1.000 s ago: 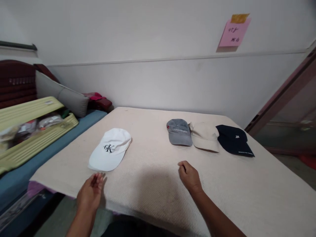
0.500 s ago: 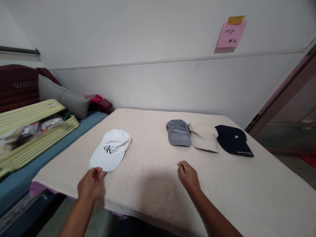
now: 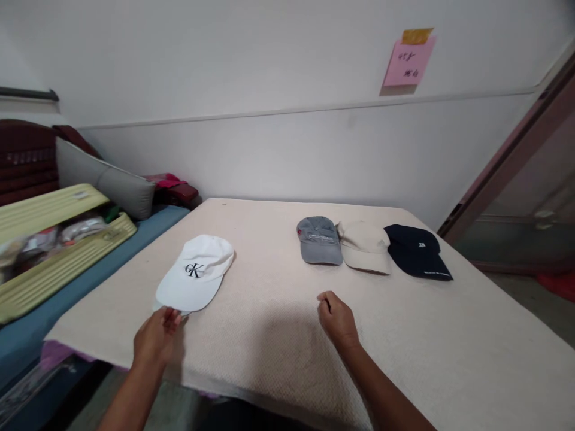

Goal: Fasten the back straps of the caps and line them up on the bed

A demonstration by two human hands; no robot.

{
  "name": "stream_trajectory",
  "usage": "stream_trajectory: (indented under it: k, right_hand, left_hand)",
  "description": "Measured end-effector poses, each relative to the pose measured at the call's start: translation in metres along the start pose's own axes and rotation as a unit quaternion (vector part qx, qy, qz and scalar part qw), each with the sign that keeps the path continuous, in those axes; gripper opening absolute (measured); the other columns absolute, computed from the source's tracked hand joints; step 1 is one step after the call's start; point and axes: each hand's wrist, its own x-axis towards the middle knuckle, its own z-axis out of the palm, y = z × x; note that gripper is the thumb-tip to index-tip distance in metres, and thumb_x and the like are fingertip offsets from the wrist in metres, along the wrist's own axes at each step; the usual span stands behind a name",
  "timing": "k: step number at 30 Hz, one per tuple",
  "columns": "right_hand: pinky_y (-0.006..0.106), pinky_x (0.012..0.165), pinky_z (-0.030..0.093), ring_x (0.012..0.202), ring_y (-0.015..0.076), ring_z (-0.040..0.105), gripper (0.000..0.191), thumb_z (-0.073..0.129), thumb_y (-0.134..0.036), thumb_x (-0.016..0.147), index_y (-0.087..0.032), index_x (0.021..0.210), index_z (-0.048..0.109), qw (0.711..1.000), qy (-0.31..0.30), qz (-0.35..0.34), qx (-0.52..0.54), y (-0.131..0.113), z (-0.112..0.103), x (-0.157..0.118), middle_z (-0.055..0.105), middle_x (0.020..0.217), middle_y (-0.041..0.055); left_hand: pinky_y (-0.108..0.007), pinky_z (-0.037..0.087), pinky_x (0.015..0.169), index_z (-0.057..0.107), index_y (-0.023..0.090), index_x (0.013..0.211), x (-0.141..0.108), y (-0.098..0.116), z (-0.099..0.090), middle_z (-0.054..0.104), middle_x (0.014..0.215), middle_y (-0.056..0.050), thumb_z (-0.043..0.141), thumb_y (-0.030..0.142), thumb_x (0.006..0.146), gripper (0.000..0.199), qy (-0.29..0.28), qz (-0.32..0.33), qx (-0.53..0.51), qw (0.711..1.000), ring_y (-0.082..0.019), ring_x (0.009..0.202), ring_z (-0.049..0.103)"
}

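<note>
A white baseball cap (image 3: 211,254) with black letters on its front lies at the left of the cloth-covered table (image 3: 269,269). My left hand (image 3: 155,336) is at the near edge of its brim, fingers curled and closed on that edge. Below the brim a thin pale edge shows; I cannot tell whether it belongs to a second cap. My right hand (image 3: 338,317) is held in a loose fist over the middle of the table, with nothing visible in it. Beyond it, side by side, lie a grey cap (image 3: 320,242), a beige cap (image 3: 365,246) and a dark navy cap (image 3: 415,251).
At the left, a blue bed-like surface (image 3: 168,216) bears a grey cushion (image 3: 108,179) and pale yellow slatted panels (image 3: 67,206) with bagged items between them. A white wall (image 3: 251,155) with a pink note (image 3: 408,63) stands behind the table. A framed door (image 3: 507,161) is at the right.
The whole view has shifted slightly, so everything appears a little further left. More of the pale edge shows under the white cap's brim near my left hand. My right hand stays closed.
</note>
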Motion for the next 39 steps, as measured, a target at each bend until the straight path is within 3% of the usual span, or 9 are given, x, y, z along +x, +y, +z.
stream_trajectory:
  k: [8,15,21,26,29,31,33,36,39]
  right_hand:
    - [0.029,0.071,0.039,0.074,0.0195,0.057,0.020,0.037,-0.022,0.081,-0.020,0.085,0.057,1.000,0.000,0.015,0.018,0.001,0.000,0.001,0.064,0.082,0.0045]
    - [0.029,0.071,0.037,0.074,0.0200,0.056,0.019,0.039,-0.023,0.079,-0.020,0.082,0.057,0.998,0.009,0.030,0.056,0.000,0.000,0.003,0.063,0.081,0.0050]
    - [0.030,0.071,0.038,0.074,0.0196,0.055,0.017,0.042,-0.025,0.076,-0.020,0.079,0.058,0.989,0.023,0.060,0.135,-0.002,-0.001,0.004,0.063,0.078,0.0043]
    - [0.027,0.055,0.041,0.058,0.0174,0.056,0.020,0.045,-0.033,0.078,-0.017,0.079,0.056,0.962,0.020,0.138,0.234,-0.003,-0.006,0.009,0.062,0.066,0.0042]
    - [0.027,0.053,0.045,0.060,0.0178,0.061,0.040,0.035,-0.049,0.086,-0.016,0.085,0.058,0.924,-0.011,0.176,0.339,-0.012,-0.027,0.012,0.067,0.075,0.0087]
    - [0.032,0.063,0.049,0.074,0.0209,0.065,0.050,0.033,-0.058,0.086,-0.016,0.097,0.059,0.826,-0.055,0.203,0.523,-0.019,-0.050,0.014,0.069,0.089,0.0116]
    - [0.036,0.075,0.050,0.096,0.0234,0.063,0.050,0.033,-0.058,0.087,-0.021,0.110,0.058,0.765,-0.044,0.180,0.616,-0.024,-0.077,0.013,0.067,0.107,0.0101]
    - [0.039,0.082,0.050,0.108,0.0258,0.059,0.042,0.046,-0.053,0.083,-0.024,0.110,0.060,0.744,0.037,0.183,0.641,-0.020,-0.113,0.007,0.066,0.113,0.0064]
    - [0.040,0.080,0.050,0.099,0.0284,0.062,0.034,0.064,-0.042,0.071,-0.022,0.099,0.065,0.732,0.054,0.201,0.649,-0.012,-0.138,-0.005,0.070,0.102,0.0071]
  left_hand:
    - [-0.018,0.050,0.042,0.060,0.012,0.070,-0.007,0.007,0.021,0.057,0.058,0.000,0.060,0.011,0.080,0.010,-0.049,-0.038,0.038,0.997,-0.010,0.049,0.055]
    - [-0.019,0.055,0.049,0.064,0.009,0.080,-0.029,-0.001,0.066,0.066,0.067,-0.004,0.060,0.000,0.075,0.011,-0.146,-0.039,0.007,0.989,-0.011,0.054,0.061]
    - [-0.017,0.055,0.057,0.067,0.018,0.093,-0.100,-0.043,0.113,0.071,0.088,-0.002,0.059,0.004,0.078,0.023,-0.232,0.005,-0.080,0.969,-0.010,0.068,0.064]
    - [-0.026,0.057,0.066,0.066,0.024,0.104,-0.175,-0.089,0.121,0.070,0.106,-0.004,0.068,0.011,0.073,0.034,-0.338,-0.070,-0.094,0.934,-0.017,0.085,0.066]
    - [-0.030,0.057,0.066,0.066,0.022,0.104,-0.196,-0.107,0.113,0.070,0.104,-0.007,0.073,0.016,0.070,0.036,-0.393,-0.125,-0.021,0.911,-0.022,0.087,0.065]
    - [-0.032,0.057,0.064,0.069,0.019,0.099,-0.200,-0.115,0.111,0.071,0.100,-0.009,0.076,0.018,0.067,0.033,-0.423,-0.151,0.034,0.893,-0.023,0.083,0.066]
    - [-0.032,0.056,0.060,0.071,0.016,0.092,-0.202,-0.121,0.110,0.072,0.092,-0.010,0.079,0.019,0.063,0.031,-0.440,-0.167,0.078,0.879,-0.023,0.076,0.065]
    - [-0.034,0.054,0.056,0.072,0.013,0.081,-0.206,-0.130,0.107,0.072,0.076,-0.011,0.083,0.020,0.055,0.029,-0.471,-0.185,0.150,0.850,-0.023,0.065,0.063]
    - [-0.036,0.053,0.058,0.073,0.013,0.079,-0.206,-0.133,0.091,0.069,0.066,-0.011,0.086,0.017,0.046,0.035,-0.507,-0.203,0.207,0.812,-0.026,0.063,0.063]
